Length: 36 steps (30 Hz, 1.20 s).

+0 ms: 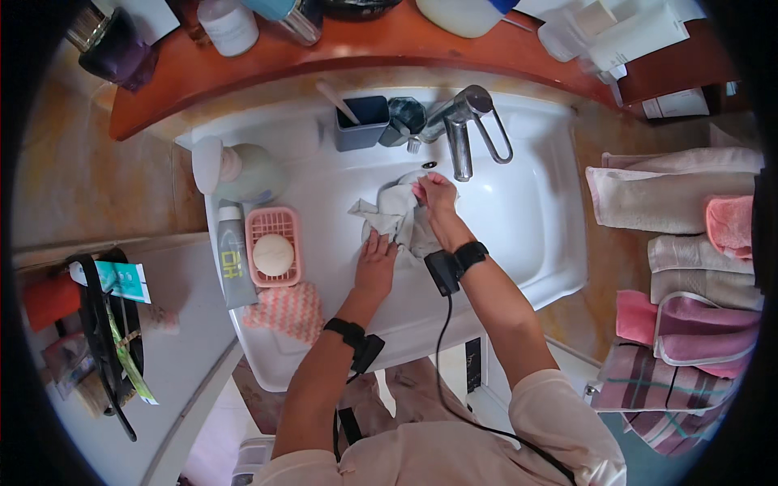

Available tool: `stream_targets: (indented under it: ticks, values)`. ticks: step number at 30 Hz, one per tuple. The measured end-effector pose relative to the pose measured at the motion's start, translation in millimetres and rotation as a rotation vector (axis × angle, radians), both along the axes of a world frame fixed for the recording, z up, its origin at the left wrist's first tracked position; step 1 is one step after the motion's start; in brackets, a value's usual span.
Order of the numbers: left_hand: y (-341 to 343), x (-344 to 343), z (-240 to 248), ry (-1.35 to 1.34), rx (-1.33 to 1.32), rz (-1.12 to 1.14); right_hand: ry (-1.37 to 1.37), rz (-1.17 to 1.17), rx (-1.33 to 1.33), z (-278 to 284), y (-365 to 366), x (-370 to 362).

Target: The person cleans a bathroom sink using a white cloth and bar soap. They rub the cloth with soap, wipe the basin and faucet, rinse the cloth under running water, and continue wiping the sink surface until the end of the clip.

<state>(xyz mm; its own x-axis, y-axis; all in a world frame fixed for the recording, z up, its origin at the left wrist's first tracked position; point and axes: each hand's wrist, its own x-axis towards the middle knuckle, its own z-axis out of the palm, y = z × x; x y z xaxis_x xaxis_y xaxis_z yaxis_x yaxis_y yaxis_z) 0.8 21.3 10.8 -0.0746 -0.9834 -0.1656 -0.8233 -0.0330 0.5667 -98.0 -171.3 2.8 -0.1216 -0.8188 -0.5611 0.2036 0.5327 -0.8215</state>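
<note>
A crumpled pale grey-white cloth (399,212) lies over the left side of the white sink (519,243), close to the drain hole and the basin's edge. My right hand (438,197) pinches its upper right part between bent fingers. Lower down, my left hand (377,263) has its fingers closed on the cloth's lower left edge, with part of the fingertips hidden in the folds. Just beyond the right hand stands the chrome faucet (462,134), its spout over the basin. Each wrist wears a black strap with a small box.
On the sink's left ledge are a pump bottle (251,172), a grey tube (233,255), a pink soap dish (294,243) with round soap (273,254), and a pink-white cloth (285,313). A dark cup (361,125) stands behind. Towels (648,194) hang right; a wooden shelf (356,61) overhangs the back.
</note>
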Motion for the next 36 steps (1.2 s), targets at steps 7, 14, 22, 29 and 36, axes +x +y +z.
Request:
stream_targets:
  ticks: [7, 14, 22, 29, 36]
  values:
    - [-1, 4, 4, 0.003, 0.043, -0.040, 0.082, -0.063, 0.069, 0, 0, 3]
    - [0, 5, 6, 0.040, 0.021, -0.013, 0.065, -0.015, 0.080, -6, -5, -4]
    - [18, 3, 25, 0.094, 0.046, -0.054, 0.735, 1.057, -1.300, -14, 36, -11]
    - [57, 16, 48, 0.182, 0.293, -0.149, 0.914, 1.415, -0.831, 78, 94, 10]
    - [75, 11, 35, 0.180, 0.205, -0.114, 0.543, 1.172, -1.185, 173, 130, 101]
